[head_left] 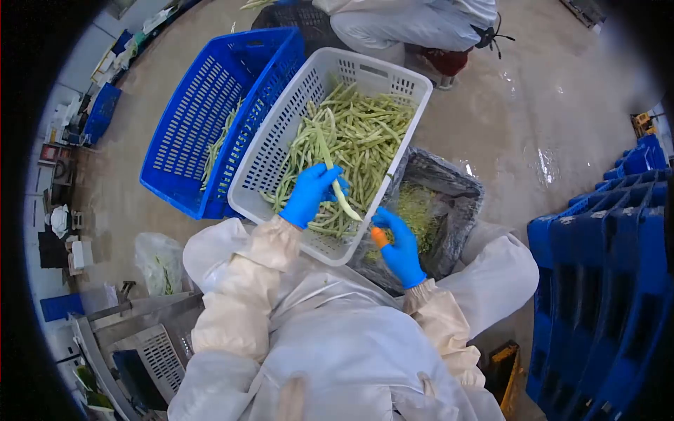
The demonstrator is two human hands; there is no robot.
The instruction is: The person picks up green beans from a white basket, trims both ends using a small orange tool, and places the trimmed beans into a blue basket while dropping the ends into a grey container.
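Note:
My left hand [310,194], in a blue glove, is closed around a long pale green bean [326,149] over the white basket [254,163]. Many green beans [365,133] fill that basket. To the right, my right hand [399,247], also gloved in blue with an orange cover on one finger, hangs near the basket's front right edge, its fingers partly bent. Whether it pinches anything small is hard to see. Below and beyond it, a bin lined with dark plastic [460,186] holds small green trimmings [416,210].
A blue basket [184,133] with some beans stands left of the white one. Another person in white [414,28] is at the top. Blue pallets [597,281] stand at the right, a metal frame [105,361] at the lower left, a clear plastic bag [158,263] at the left.

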